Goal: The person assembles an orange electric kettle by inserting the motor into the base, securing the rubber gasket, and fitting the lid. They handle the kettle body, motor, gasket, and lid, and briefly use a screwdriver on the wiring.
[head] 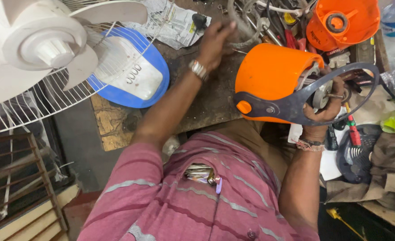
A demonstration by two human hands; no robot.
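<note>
My right hand [324,107] grips the open end of an orange fan motor housing [271,73] with a dark grey ring bracket [304,96] across it; metal motor parts show inside. My left hand [215,42], a metal watch on its wrist, reaches forward over the dirty workbench [206,98] to a coil of grey cable [246,27] and touches it among scattered tools. Whether the fingers close on the cable I cannot tell.
A white fan with blades and wire guard [32,53] stands at left, a blue and white base [135,73] behind it. A second orange housing [342,22] lies at back right. Red-handled screwdrivers [351,127], newspaper [170,20] and cloth [384,165] crowd the bench.
</note>
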